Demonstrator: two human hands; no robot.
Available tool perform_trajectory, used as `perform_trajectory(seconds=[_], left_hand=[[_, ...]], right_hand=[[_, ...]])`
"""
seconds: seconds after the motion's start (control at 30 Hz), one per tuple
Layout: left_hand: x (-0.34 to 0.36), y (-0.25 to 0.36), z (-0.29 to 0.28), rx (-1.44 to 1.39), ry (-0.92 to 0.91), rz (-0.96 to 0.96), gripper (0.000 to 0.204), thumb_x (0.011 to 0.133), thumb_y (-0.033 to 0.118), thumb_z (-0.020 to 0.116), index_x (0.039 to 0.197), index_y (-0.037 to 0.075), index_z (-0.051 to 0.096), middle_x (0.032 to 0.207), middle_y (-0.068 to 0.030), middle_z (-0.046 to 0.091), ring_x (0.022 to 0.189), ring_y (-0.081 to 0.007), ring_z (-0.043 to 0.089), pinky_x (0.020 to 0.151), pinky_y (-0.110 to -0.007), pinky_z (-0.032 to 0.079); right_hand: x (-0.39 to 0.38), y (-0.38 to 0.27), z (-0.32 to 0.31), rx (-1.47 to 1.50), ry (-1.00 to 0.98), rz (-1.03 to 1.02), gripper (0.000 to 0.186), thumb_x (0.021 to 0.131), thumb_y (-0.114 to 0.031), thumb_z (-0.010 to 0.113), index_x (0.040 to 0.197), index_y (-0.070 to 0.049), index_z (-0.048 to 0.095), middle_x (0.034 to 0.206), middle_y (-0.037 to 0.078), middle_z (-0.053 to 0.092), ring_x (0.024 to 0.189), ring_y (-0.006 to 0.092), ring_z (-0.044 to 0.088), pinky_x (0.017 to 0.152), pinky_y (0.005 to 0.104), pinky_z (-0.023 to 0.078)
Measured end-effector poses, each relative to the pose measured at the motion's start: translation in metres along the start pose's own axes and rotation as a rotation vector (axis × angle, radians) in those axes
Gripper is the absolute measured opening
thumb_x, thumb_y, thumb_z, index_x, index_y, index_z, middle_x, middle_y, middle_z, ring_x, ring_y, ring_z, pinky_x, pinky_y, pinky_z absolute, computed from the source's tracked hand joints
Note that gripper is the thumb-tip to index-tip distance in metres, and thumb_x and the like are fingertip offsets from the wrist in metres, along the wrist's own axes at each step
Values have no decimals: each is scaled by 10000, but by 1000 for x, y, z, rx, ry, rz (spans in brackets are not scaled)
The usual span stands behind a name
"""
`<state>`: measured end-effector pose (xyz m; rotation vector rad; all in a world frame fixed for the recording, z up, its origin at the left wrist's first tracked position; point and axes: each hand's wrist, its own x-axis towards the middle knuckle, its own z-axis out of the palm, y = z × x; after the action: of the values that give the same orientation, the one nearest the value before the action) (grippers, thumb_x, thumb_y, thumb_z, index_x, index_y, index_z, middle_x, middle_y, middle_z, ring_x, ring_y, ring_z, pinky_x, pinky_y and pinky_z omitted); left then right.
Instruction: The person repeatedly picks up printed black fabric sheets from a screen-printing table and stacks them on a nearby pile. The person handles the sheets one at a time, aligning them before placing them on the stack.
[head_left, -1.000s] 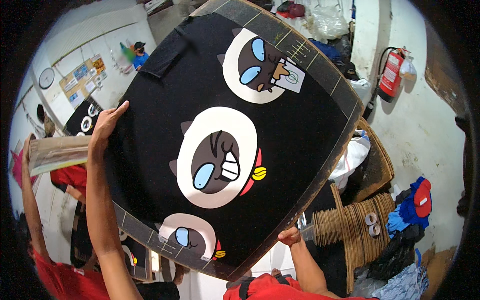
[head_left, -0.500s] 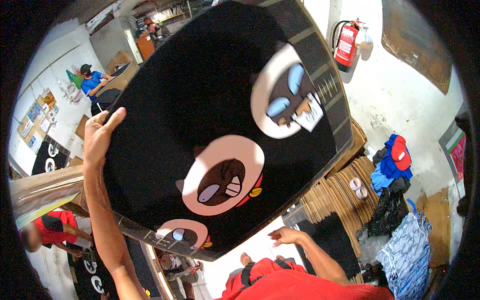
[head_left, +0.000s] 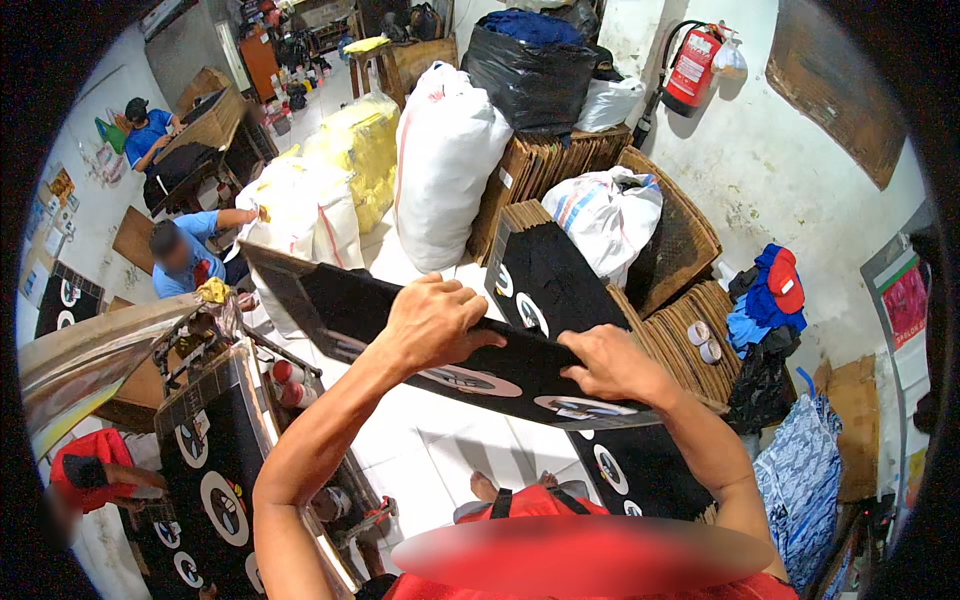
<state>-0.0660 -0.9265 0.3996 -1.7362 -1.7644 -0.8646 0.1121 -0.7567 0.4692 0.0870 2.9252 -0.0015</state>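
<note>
A flat board (head_left: pixel 345 298) wrapped in black cloth, with printed cartoon faces in cream ovals, hangs tilted in front of me above the tiled floor. My left hand (head_left: pixel 432 322) is closed over its upper edge near the middle, thumb on the near side. Further right on the same edge, my right hand (head_left: pixel 622 368) grips it too, fingers over the top. The printed side is seen at a steep slant, so its faces look squashed. Behind and below it, similar black printed cloth (head_left: pixel 565 265) lies on a stack of boards, partly hidden by the held board.
White sacks (head_left: pixel 450 165) and a black bag (head_left: pixel 528 80) stand ahead. At right are stacked brown boards (head_left: pixel 690 340) with two tape rolls (head_left: pixel 703 341) on top. A long table with black printed cloth (head_left: pixel 205 480) runs along my left. Several people work at left; a fire extinguisher (head_left: pixel 692 70) hangs on the wall.
The board has come down from close before me and tipped to a steep slant, uncovering the sacks behind. My left hand moved right along it; my right hand rose and took hold.
</note>
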Motion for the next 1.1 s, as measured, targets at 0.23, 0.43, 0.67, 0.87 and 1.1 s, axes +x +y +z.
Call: perform_trajectory(seconds=[0.23, 0.43, 0.67, 0.87, 1.1], left_hand=[[-42, -21, 62, -88, 32, -294, 506, 664, 401, 720, 979, 52, 535, 965, -97, 567, 949, -250, 531, 872, -390, 352], [-153, 21, 149, -270, 33, -794, 483, 744, 325, 679, 1071, 4, 523, 1030, -157, 582, 943, -327, 543, 771, -415, 417], [-339, 186, 224, -545, -567, -1411, 494, 717, 364, 686, 1051, 24, 554, 950, -154, 625, 893, -322, 593, 761, -414, 465], [-392, 294, 233, -539, -786, -2063, 461, 678, 365, 732, 977, 38, 605, 964, -164, 641, 915, -307, 609, 808, -375, 472], [-355, 329, 284, -670, -235, -2441, 322, 687, 237, 753, 843, -8, 614, 784, -122, 642, 749, -208, 601, 699, -306, 474]], right_hand=[[45, 30, 118, 166, 85, 44, 254, 735, -167, 619, 878, 33, 556, 685, 261, 590, 704, 414, 602, 646, 468, 479], [69, 71, 192, 181, 35, 222, 256, 724, -164, 617, 883, 28, 561, 699, 264, 589, 721, 426, 593, 681, 481, 469], [75, 142, 244, 189, 31, 447, 272, 685, -117, 572, 908, 38, 578, 798, 289, 599, 796, 426, 595, 744, 490, 462], [91, 211, 280, 214, -1, 577, 403, 708, -130, 586, 1065, 55, 558, 857, 283, 607, 844, 424, 594, 776, 480, 460], [142, 289, 313, 243, 10, 681, 418, 733, -132, 612, 1093, 71, 546, 908, 288, 608, 895, 417, 591, 816, 459, 457]])
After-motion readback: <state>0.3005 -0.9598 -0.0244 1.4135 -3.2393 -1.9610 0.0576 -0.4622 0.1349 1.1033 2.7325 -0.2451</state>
